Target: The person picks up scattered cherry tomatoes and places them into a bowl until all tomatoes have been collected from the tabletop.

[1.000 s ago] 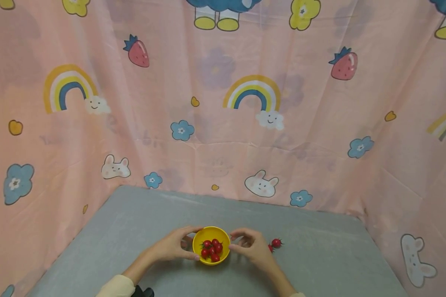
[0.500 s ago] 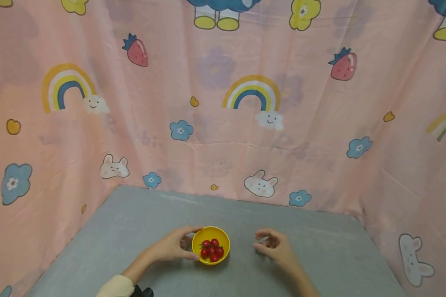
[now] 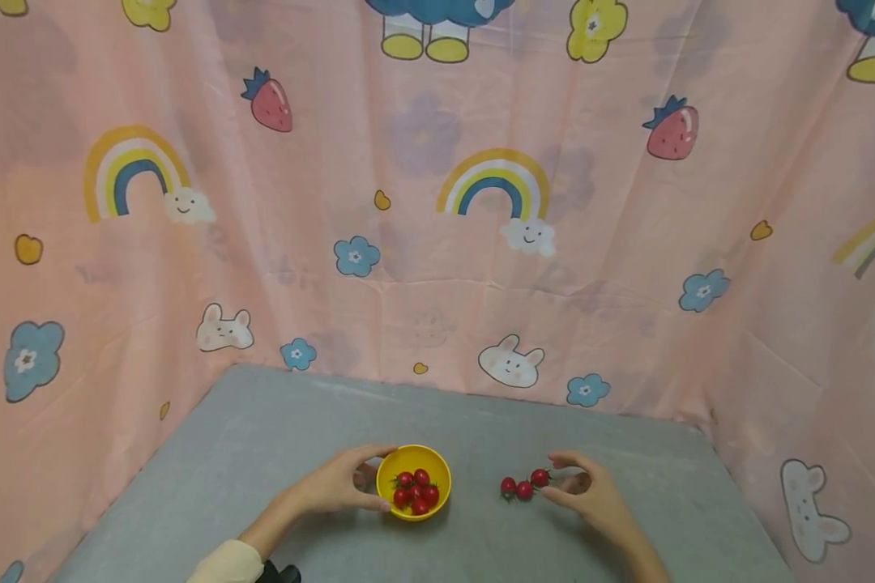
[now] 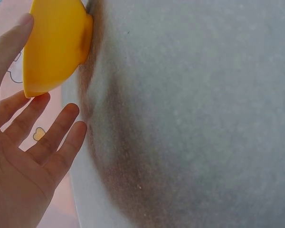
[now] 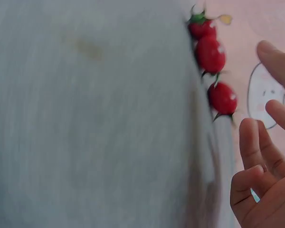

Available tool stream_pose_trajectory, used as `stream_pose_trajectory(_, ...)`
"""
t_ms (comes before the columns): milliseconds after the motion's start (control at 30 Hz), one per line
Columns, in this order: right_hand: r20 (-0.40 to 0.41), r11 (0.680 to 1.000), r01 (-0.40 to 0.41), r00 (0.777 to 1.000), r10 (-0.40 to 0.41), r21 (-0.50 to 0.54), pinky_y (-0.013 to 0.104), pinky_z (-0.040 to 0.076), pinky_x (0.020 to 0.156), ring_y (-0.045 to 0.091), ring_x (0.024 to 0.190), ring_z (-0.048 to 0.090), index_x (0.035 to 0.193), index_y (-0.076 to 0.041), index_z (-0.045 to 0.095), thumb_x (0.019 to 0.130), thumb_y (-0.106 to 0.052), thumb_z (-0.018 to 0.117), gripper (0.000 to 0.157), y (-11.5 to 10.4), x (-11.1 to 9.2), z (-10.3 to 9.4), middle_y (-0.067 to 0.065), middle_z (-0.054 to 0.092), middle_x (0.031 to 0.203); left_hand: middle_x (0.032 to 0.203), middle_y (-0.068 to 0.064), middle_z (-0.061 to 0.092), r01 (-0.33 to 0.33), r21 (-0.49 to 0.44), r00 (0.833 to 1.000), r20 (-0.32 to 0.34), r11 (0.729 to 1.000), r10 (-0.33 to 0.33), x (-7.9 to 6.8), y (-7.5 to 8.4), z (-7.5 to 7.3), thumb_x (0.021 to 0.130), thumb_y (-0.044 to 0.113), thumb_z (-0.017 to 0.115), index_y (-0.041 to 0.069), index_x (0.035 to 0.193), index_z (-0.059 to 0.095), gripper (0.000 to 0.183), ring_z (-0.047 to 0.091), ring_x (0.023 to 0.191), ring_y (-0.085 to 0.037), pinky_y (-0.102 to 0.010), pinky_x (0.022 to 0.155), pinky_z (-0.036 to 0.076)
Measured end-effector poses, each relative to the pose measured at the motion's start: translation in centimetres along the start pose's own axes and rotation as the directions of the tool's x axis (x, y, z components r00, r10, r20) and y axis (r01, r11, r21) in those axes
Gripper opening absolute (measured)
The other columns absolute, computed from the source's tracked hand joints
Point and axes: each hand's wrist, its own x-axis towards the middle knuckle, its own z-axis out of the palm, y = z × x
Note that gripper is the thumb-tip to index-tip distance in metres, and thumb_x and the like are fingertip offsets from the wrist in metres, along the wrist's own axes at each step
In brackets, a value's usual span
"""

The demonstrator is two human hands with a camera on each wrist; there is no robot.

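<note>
A yellow bowl (image 3: 408, 457) with several red cherry tomatoes (image 3: 416, 491) in it stands on the grey table. My left hand (image 3: 331, 486) holds the bowl from its left side, thumb on the near rim and index finger at the far rim. In the left wrist view the other fingers (image 4: 61, 126) spread below the bowl. To the right, three cherry tomatoes (image 3: 524, 491) with green stems lie close together on the table. Around the rightmost tomato (image 3: 540, 478) my right hand (image 3: 596, 494) hovers, thumb and index finger apart. The right wrist view shows a gap between that tomato (image 5: 223, 98) and the fingers.
The grey tabletop (image 3: 299, 413) runs back to a pink curtain (image 3: 423, 324) printed with rainbows, flowers and rabbits, which also hangs along both sides. A small black object (image 3: 280, 573) shows by the left forearm at the bottom edge.
My right hand has moved from the bowl's right rim rightward, passing over the loose tomatoes to the rightmost one. All three loose tomatoes now show. The left hand stays at the bowl.
</note>
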Motion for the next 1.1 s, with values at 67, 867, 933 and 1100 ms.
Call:
stream_pose_trajectory(67,0.020,1.000,-0.005,1.000,0.005,-0.025,0.030,0.053,0.064,0.023,0.077,0.062,0.129,0.000,0.063,0.081,-0.011,0.087,0.055,0.4,0.2,-0.3,0.020,0.062,0.118,0.147,-0.010,0.050,0.002,-0.002,1.000,0.002,1.000,-0.002,0.0,0.0,0.0,0.086,0.025,0.085,0.010,0.151,0.047,0.077,0.062,0.114,-0.026,-0.041,0.093,0.054)
stream_pose_trajectory(867,0.215,0.973,0.125,0.973,-0.082,-0.196,0.028,0.050,0.061,0.014,0.070,0.058,0.115,-0.001,0.072,0.081,-0.015,0.087,0.039,1.5,3.0,-0.8,0.008,0.069,0.106,0.148,-0.010,0.050,0.024,0.023,1.000,-0.006,0.999,-0.024,0.1,0.1,0.0,0.085,0.026,0.086,0.010,0.151,0.048,0.078,0.062,0.112,-0.024,-0.038,0.091,0.055)
stream_pose_trajectory(933,0.217,0.970,0.131,0.972,-0.086,-0.204,0.028,0.050,0.060,0.013,0.069,0.058,0.112,-0.002,0.073,0.082,-0.015,0.086,0.035,1.5,3.1,-0.8,0.006,0.070,0.103,0.148,-0.009,0.050,0.030,0.024,1.000,-0.005,0.999,-0.030,0.1,0.2,0.0,0.085,0.026,0.086,0.010,0.151,0.048,0.077,0.062,0.112,-0.024,-0.038,0.091,0.055)
stream_pose_trajectory(1100,0.209,0.968,0.123,0.975,-0.077,-0.219,0.027,0.050,0.060,0.013,0.070,0.057,0.107,-0.003,0.074,0.084,-0.013,0.085,0.027,1.5,3.2,-0.7,0.003,0.070,0.098,0.147,-0.008,0.051,0.034,0.034,0.999,-0.007,0.999,-0.034,0.2,0.2,0.0,0.085,0.027,0.086,0.011,0.151,0.048,0.077,0.062,0.111,-0.023,-0.037,0.091,0.055)
